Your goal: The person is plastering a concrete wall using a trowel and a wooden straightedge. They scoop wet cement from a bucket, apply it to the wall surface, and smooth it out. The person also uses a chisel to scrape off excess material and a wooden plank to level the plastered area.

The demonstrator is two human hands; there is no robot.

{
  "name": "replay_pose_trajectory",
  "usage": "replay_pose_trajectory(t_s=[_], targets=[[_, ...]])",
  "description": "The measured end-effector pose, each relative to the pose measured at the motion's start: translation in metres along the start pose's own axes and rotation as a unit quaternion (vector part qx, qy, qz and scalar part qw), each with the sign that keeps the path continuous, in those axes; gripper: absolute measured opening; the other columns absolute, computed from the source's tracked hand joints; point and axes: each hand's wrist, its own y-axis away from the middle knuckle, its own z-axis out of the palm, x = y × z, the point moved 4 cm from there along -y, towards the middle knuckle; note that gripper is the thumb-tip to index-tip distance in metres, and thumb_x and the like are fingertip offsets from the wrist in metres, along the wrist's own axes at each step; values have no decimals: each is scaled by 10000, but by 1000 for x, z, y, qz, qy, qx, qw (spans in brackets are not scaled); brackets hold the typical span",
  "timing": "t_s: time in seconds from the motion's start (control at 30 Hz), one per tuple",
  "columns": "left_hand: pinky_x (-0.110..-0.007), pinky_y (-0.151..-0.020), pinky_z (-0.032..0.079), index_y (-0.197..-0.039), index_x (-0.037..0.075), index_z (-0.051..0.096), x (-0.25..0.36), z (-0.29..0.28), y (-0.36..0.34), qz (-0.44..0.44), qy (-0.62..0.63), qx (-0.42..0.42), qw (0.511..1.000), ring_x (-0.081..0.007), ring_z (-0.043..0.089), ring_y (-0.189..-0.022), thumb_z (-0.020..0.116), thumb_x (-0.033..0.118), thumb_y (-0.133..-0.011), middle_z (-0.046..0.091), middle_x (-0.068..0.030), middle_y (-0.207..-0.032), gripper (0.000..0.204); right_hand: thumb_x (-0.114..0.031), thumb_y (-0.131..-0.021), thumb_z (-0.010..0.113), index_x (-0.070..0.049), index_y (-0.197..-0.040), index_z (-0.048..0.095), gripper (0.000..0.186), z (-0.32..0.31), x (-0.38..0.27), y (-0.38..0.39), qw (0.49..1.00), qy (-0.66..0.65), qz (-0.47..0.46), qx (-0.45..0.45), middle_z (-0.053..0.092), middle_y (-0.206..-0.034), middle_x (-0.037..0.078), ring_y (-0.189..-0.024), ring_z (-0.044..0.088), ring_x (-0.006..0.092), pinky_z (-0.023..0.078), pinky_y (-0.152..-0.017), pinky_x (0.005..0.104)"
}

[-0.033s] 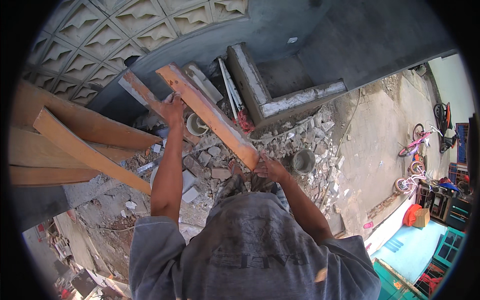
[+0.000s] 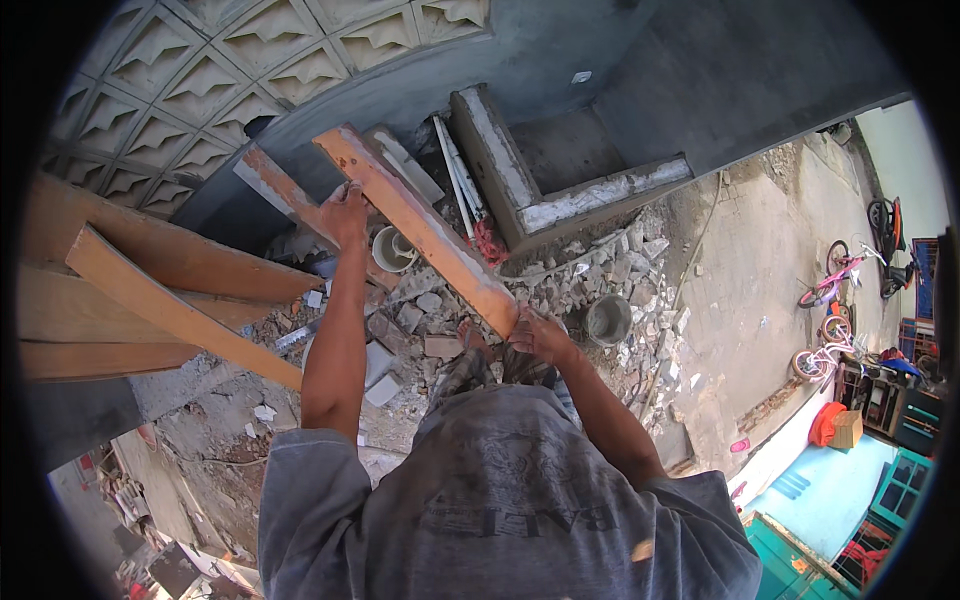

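Note:
A long, narrow wooden plank [image 2: 425, 240], orange-brown with pale dusty smears, slants across the space in front of me. My left hand [image 2: 345, 210] grips its left edge nearer the far end, fingers closed on the wood. At the near end, my right hand [image 2: 540, 335] is closed around the plank's corner. Behind my left hand lies a second, shorter board [image 2: 278, 183] with a pale edge. Whether that board touches my fingers I cannot tell.
Broken rubble [image 2: 410, 315] surrounds my feet. A pale bucket [image 2: 394, 250] and a grey bucket [image 2: 608, 322] stand either side of the plank. Ahead is a low L-shaped masonry wall [image 2: 605, 203]; large boards [image 2: 150, 290] lean at left. Small bicycles [image 2: 830, 330] are at far right.

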Motion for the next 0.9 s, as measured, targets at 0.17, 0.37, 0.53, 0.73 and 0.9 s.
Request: replay_pose_trajectory(t_s=[0.17, 0.37, 0.53, 0.73, 0.9], targets=[[-313, -596, 578, -998, -80, 750, 14, 79, -11, 32, -117, 21, 992, -165, 695, -606, 749, 183, -876, 729, -121, -750, 290, -220, -1031, 579, -141, -1228, 586, 213, -14, 3, -29, 987, -150, -28, -47, 661, -901, 12, -756, 665, 139, 552, -610, 306], [-447, -690, 585, -900, -34, 776, -25, 149, -53, 84, -262, -8, 961, -278, 743, -661, 761, 285, -839, 731, -186, -707, 325, -185, -1012, 609, -119, -1070, 653, 99, -37, 1, -88, 965, -258, -11, -40, 654, -867, 23, -754, 684, 170, 570, -612, 301], [-476, -694, 582, -814, -16, 773, -75, 198, -105, 151, -396, -4, 906, -328, 731, -686, 765, 307, -824, 719, -202, -699, 323, -180, -1025, 591, -78, -1090, 632, 128, -45, -16, -137, 955, -295, 37, -5, 666, -873, 50, -749, 687, 189, 584, -608, 291], [-492, -675, 585, -835, 25, 794, -155, 262, -153, 102, -390, -47, 914, -344, 733, -694, 795, 302, -787, 734, -165, -719, 281, -148, -1027, 576, -68, -1119, 604, 126, -58, -30, -186, 927, -373, 45, -13, 680, -930, 75, -767, 679, 194, 593, -639, 303], [-471, -673, 601, -899, 40, 805, -191, 296, -197, 140, -461, -62, 874, -314, 745, -696, 804, 281, -797, 746, -155, -740, 262, -173, -1019, 591, -116, -1118, 611, 116, -65, -32, -233, 905, -423, 32, -44, 678, -928, 71, -775, 655, 185, 568, -694, 305]])
